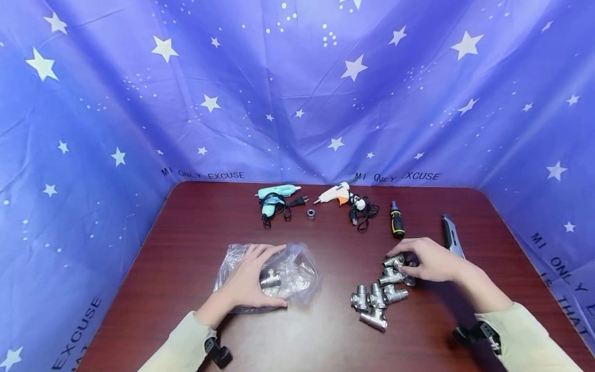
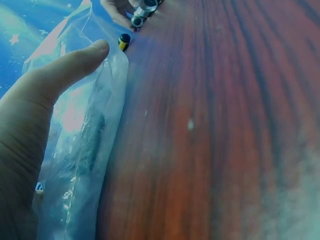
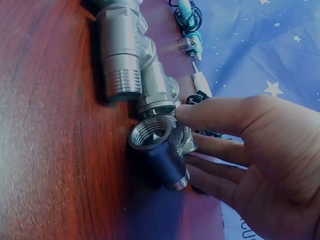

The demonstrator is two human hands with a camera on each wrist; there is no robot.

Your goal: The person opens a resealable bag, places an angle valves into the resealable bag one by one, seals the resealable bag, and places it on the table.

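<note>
A clear plastic bag [image 1: 304, 276] lies on the table at left centre, with a metal pipe tee [image 1: 270, 279] showing through it. My left hand [image 1: 251, 276] rests over the bag, thumb and fingers spread apart; the thumb lies along the plastic in the left wrist view. On the right, several threaded metal pipe tees [image 1: 375, 295] are grouped together. My right hand [image 1: 429, 258] curls thumb and fingers about a tee [image 1: 393, 261] at the far end of this group. In the right wrist view, a dark-looking tee [image 3: 162, 155] stands in front of the fingers, its threaded mouth facing up.
Along the back lie a light-blue glue gun [image 1: 279, 192] with its cord, a small metal ring [image 1: 311, 213] and a white glue gun [image 1: 333, 194]. A yellow-and-black screwdriver [image 1: 397, 222] and a grey utility knife [image 1: 452, 235] lie beyond my right hand. A starry blue cloth [image 1: 297, 93] surrounds the table.
</note>
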